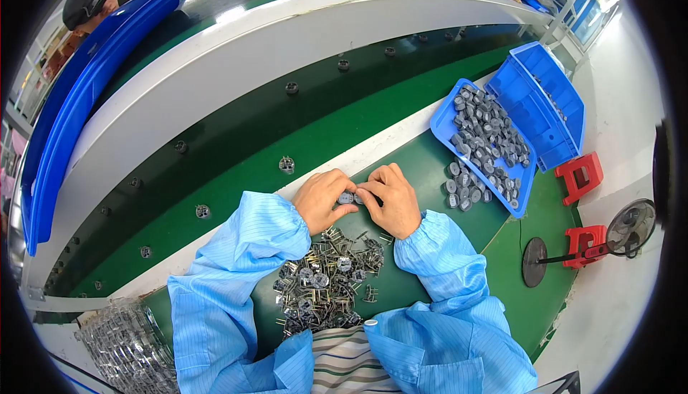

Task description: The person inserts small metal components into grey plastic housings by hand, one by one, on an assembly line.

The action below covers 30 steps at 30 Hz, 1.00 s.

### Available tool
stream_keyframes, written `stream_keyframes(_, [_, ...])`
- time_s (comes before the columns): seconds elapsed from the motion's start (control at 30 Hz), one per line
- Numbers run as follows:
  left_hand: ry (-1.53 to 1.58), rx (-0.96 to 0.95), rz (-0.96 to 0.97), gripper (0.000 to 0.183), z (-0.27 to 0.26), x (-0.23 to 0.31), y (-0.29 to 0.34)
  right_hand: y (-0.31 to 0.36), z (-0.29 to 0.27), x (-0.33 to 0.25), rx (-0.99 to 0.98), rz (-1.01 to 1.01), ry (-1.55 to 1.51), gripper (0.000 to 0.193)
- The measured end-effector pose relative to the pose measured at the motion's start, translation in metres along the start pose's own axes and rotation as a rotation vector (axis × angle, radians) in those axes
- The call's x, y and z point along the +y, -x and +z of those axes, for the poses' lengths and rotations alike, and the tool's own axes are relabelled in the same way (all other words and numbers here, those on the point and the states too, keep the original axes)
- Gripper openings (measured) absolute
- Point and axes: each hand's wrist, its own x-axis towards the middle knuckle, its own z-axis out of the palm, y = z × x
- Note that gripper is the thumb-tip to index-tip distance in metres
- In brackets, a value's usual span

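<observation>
Close together over the green tabletop, my left hand [325, 200] and my right hand [391, 199] are both closed, fingertips nearly meeting. Between the left thumb and fingers sits a small grey round cap [346, 197]. The right thumb and fingers pinch at a second small grey piece beside it, mostly hidden by the fingertips. Below my hands, between my forearms, lies a heap of dark plug inserts with metal pins [322, 279]. To the right, many grey round caps [491, 125] fill a tilted blue tray [527, 195], and several more caps [466, 187] lie loose against its near side.
A green conveyor belt [373, 100] runs beyond the white table edge, carrying spaced round parts [287, 164]. A blue bin [534, 103] stands behind the tray. At right are red stools [579, 179] and a fan [631, 225]. Stacked clear trays [125, 344] sit lower left; a person [89, 7] is upper left.
</observation>
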Motion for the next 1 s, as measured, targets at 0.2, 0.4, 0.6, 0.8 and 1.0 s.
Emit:
stream_keyframes(0.2, [0.004,0.087,0.037,0.048,-0.005,0.007,-0.004,-0.001,-0.059,0.031,-0.623,0.043,-0.543,0.034])
stream_keyframes(0.4, [0.001,-0.049,0.054,0.048,-0.003,-0.002,0.0,0.005,-0.043,0.024,-0.819,-0.085,-0.451,0.021])
stream_keyframes(0.6, [0.041,-0.005,-0.097,0.034,-0.005,0.001,-0.003,0.005,-0.016,0.022,-0.218,0.216,-0.393,0.017])
stream_keyframes(0.8, [-0.027,-0.012,-0.069,0.035,-0.003,-0.001,-0.001,0.005,0.007,0.02,0.1,0.144,-0.217,0.019])
stream_keyframes(1.0, [-0.013,0.029,-0.054,0.033,-0.001,-0.002,0.001,0.002,-0.01,0.013,0.015,0.002,-0.124,0.024])
